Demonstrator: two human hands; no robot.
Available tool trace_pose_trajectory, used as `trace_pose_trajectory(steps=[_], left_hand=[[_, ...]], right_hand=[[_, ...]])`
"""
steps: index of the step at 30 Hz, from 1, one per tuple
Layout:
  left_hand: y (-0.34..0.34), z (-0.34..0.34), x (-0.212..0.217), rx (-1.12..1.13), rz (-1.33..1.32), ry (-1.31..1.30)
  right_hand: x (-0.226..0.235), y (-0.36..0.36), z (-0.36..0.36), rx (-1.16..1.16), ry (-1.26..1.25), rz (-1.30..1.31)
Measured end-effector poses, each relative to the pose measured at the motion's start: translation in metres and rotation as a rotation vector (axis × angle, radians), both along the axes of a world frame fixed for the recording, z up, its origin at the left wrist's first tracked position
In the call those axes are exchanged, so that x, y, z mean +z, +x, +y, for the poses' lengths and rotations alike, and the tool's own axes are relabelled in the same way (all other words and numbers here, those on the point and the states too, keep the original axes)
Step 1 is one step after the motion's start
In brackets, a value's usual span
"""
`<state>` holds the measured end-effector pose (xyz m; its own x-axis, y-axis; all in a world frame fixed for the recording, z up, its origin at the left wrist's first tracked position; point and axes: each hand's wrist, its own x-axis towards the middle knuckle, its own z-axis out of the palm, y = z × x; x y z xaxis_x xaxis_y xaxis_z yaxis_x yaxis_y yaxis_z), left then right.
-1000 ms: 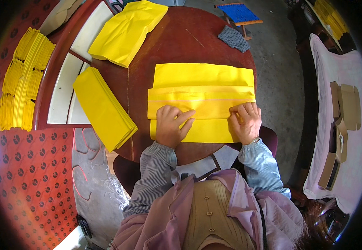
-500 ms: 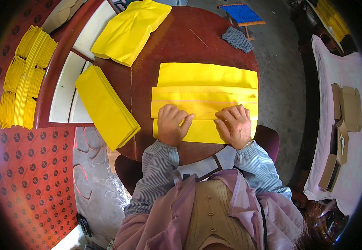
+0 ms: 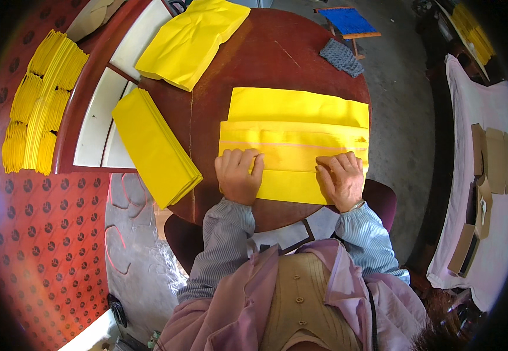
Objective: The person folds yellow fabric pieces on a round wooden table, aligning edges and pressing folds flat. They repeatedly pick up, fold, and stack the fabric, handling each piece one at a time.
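A large yellow paper sheet (image 3: 298, 134), folded into overlapping bands, lies on the round dark red table (image 3: 265, 58). My left hand (image 3: 239, 175) presses flat on the near fold at its left part, fingers together. My right hand (image 3: 342, 178) presses flat on the same fold further right, fingers slightly spread. Neither hand grips anything; both rest palm-down on the paper.
A stack of folded yellow sheets (image 3: 154, 146) lies at the table's left edge, a loose pile of yellow sheets (image 3: 189, 38) at the far left. A grey cloth (image 3: 340, 57) sits at the far right. Yellow bundles (image 3: 40, 105) lie on the red floor; a blue stool (image 3: 347, 20) stands beyond.
My right hand has slid left along the fold and then a little right again. My left hand has stayed almost where it was.
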<state>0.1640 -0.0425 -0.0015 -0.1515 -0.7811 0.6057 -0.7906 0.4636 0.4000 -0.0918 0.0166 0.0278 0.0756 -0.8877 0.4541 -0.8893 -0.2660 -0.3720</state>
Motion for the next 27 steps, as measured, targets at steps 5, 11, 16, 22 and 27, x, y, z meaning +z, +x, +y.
trace_pose_trajectory(steps=[5, 11, 16, 22, 27], left_hand=[[0.016, 0.003, 0.005, 0.086, 0.005, 0.061], [0.023, 0.003, 0.007, 0.121, 0.035, 0.051], [0.03, -0.003, 0.005, 0.007, 0.077, 0.054], [0.039, 0.003, 0.009, -0.074, 0.025, 0.174], [0.042, 0.005, 0.017, -0.034, -0.039, 0.247]], right_hand=[[0.003, -0.001, 0.001, -0.021, 0.03, 0.01], [0.005, -0.001, 0.001, -0.044, 0.011, -0.002], [0.002, -0.01, 0.003, -0.091, -0.019, 0.022], [-0.002, -0.016, 0.008, -0.153, 0.022, 0.035], [0.001, -0.019, 0.007, -0.127, -0.008, 0.009]])
